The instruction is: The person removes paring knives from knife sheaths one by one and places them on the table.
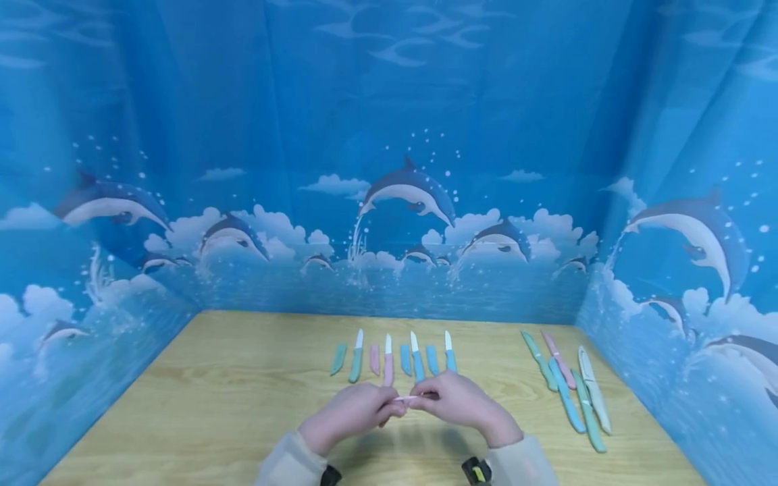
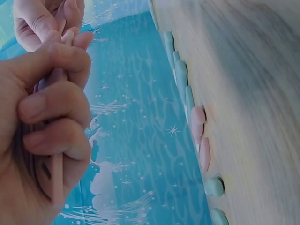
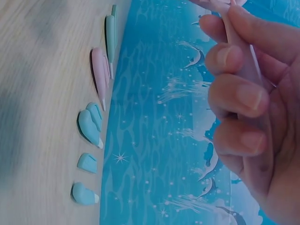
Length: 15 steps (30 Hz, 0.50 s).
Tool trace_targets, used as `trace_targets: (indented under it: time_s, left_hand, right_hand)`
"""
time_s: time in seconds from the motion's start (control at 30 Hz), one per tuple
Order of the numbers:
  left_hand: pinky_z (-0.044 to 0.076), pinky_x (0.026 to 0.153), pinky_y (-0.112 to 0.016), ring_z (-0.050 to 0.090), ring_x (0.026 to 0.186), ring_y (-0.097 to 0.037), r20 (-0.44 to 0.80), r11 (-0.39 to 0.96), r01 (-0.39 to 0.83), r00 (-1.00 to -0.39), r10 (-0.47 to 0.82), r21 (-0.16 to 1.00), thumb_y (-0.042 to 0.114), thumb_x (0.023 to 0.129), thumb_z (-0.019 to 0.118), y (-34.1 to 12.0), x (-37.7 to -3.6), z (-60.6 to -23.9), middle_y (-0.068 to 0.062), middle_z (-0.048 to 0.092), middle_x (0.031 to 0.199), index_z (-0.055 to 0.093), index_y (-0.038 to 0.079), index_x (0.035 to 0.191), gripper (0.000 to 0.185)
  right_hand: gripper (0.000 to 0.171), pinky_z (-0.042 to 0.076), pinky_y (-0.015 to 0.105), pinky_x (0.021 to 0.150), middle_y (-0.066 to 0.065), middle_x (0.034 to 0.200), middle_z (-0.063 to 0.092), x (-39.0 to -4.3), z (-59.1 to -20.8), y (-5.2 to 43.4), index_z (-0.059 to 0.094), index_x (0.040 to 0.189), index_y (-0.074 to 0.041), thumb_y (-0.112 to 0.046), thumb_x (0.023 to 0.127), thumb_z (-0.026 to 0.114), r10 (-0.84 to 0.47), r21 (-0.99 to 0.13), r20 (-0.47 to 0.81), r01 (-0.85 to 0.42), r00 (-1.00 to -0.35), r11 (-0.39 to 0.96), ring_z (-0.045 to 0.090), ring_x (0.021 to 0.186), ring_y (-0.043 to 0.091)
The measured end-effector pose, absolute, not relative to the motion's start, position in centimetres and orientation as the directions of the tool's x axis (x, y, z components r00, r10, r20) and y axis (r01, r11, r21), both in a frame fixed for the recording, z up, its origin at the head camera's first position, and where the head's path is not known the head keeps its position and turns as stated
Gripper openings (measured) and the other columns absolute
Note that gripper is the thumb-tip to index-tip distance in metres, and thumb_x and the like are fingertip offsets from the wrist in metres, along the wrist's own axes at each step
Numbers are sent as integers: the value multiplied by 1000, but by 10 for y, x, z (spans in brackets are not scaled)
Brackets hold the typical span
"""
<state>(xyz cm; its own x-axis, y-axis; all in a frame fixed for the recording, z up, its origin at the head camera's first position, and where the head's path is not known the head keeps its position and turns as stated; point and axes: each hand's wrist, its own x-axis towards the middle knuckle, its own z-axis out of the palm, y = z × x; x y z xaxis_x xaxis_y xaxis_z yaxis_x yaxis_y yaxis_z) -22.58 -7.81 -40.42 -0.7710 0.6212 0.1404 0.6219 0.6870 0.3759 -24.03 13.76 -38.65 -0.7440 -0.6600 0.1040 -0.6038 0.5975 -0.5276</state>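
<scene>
Close together over the near middle of the table, my left hand [image 1: 361,408] and right hand [image 1: 458,401] meet at the fingertips. Curled left fingers hold a slim pink knife sheath [image 2: 57,176], mostly covered by the hand. Within the right fingers lies the pink handle [image 3: 248,65] of a knife; its blade is hidden. Just beyond the hands is a row of bare-bladed knives beside sheaths: a green knife [image 1: 356,361] with a green sheath [image 1: 338,359], a pink knife [image 1: 388,361] with a pink sheath [image 1: 375,359], and two blue knives [image 1: 417,361] with blue sheaths [image 1: 432,360].
At the table's right side lies a loose group of sheathed knives: green [image 1: 537,358], pink [image 1: 558,358], blue [image 1: 566,397], another green [image 1: 588,412] and a whitish one [image 1: 594,388]. Blue dolphin-print curtains [image 1: 389,283] border the wooden table [image 1: 213,391] at the back and both sides.
</scene>
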Motion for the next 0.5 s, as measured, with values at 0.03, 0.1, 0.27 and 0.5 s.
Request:
trace_targets:
  time_s: [0.03, 0.1, 0.27, 0.5]
  left_hand:
    - [35, 48, -18, 33, 46, 0, 142, 684, 625, -769, 624, 377, 35, 97, 55, -79, -225, -404, 15, 44, 56, 60, 15, 79, 27]
    - [34, 47, -18, 33, 46, 1, 144, 677, 631, -762, 631, 378, 35, 97, 55, -80, -224, -404, 15, 44, 57, 59, 16, 78, 28]
    - [34, 47, -16, 31, 47, 1, 119, 655, 639, -747, 655, 403, 37, 97, 53, -81, -224, -403, 15, 44, 56, 55, 19, 72, 31]
    - [37, 51, -15, 33, 48, 2, 108, 628, 648, -728, 677, 430, 35, 97, 54, -81, -226, -405, 16, 46, 58, 61, 14, 78, 29]
  right_hand:
    - [28, 44, 21, 59, -2, 84, 73, -240, -387, 137, 74, 96, -19, -42, 94, 59, -661, -529, 103, -604, -743, 596, 49, 59, -3]
    - [28, 44, 20, 57, -2, 82, 72, -240, -387, 136, 74, 95, -19, -42, 94, 59, -666, -528, 102, -608, -739, 593, 47, 57, -3]
    - [30, 44, 19, 56, -1, 79, 72, -238, -388, 135, 75, 96, -17, -42, 94, 60, -673, -542, 96, -605, -734, 583, 45, 54, -3]
    - [26, 44, 18, 56, 0, 80, 72, -237, -385, 136, 76, 97, -14, -36, 94, 62, -681, -504, 105, -629, -725, 593, 45, 55, -4]
